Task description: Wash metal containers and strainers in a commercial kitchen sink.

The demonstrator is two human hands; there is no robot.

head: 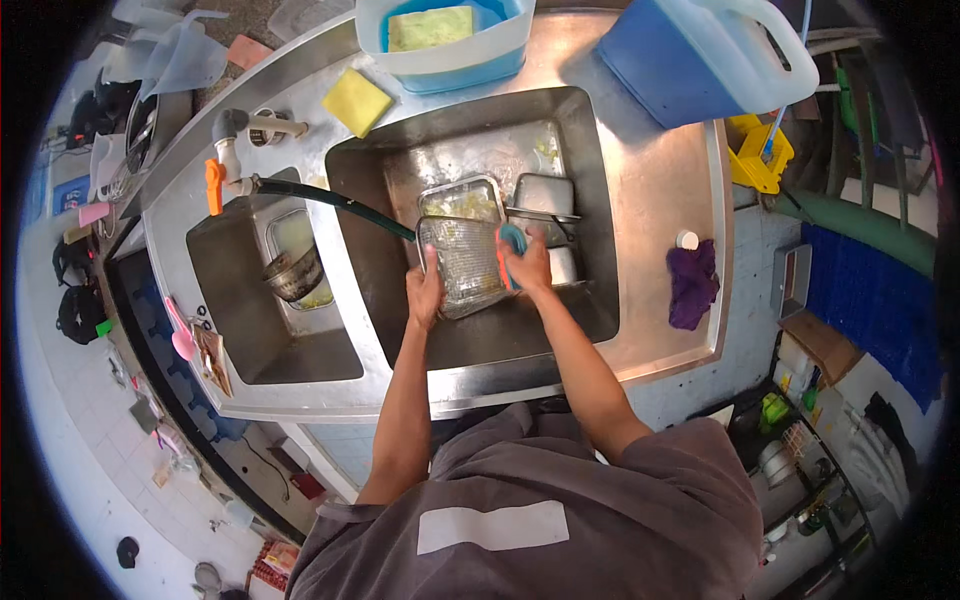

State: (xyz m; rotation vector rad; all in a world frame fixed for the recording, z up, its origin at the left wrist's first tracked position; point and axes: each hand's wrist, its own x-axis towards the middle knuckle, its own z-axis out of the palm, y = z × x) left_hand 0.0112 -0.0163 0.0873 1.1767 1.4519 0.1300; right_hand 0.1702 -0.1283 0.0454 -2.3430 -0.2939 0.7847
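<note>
A perforated metal tray (466, 259) is tilted over the large sink basin, with my left hand (426, 291) gripping its left edge, thumb on top. My right hand (531, 261) holds a scrub brush (511, 251) with an orange edge and a teal top against the tray's right side. Behind it, in the basin, lies a metal pan (459, 196) with yellow-green residue. Further metal containers (544, 193) rest at the basin's right. A dark green hose (337, 201) runs from the tap (232, 169) to behind the tray.
The small left basin (247, 352) holds a blackened pot (294, 276) over a metal pan. A yellow sponge (357, 102), a tub of blue liquid (450, 66) and a blue-filled jug (675, 64) stand along the back. A purple cloth (691, 285) lies on the right counter.
</note>
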